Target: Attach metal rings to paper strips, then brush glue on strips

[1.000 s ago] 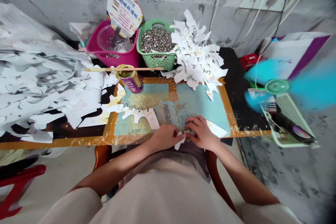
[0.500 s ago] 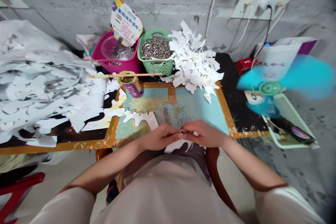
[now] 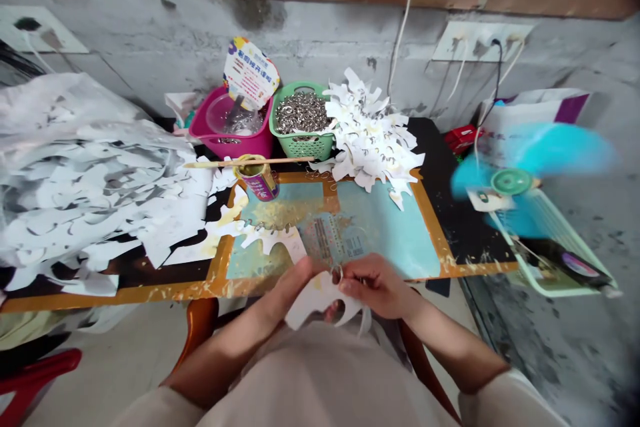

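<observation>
1. Lower centre of frame: a white cutout (image 3: 306, 303) is held between both hands, a metal ring (image 3: 338, 272) at its upper edge.
2. The left hand (image 3: 299, 280) curls around the cutout; the right hand (image 3: 379, 285) pinches it closely beside the ring.
3. Apparent step: fitting the ring; the next move likely calls for steady paper.

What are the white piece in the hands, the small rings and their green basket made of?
White piece: perhaps card or thin synthetic sheet; matte, with cut curves, but hard to tell which.
Small rings: probably metal, as they look shiny and silvery.
Green basket: likely moulded plastic, smooth, with a perforated wall.
</observation>
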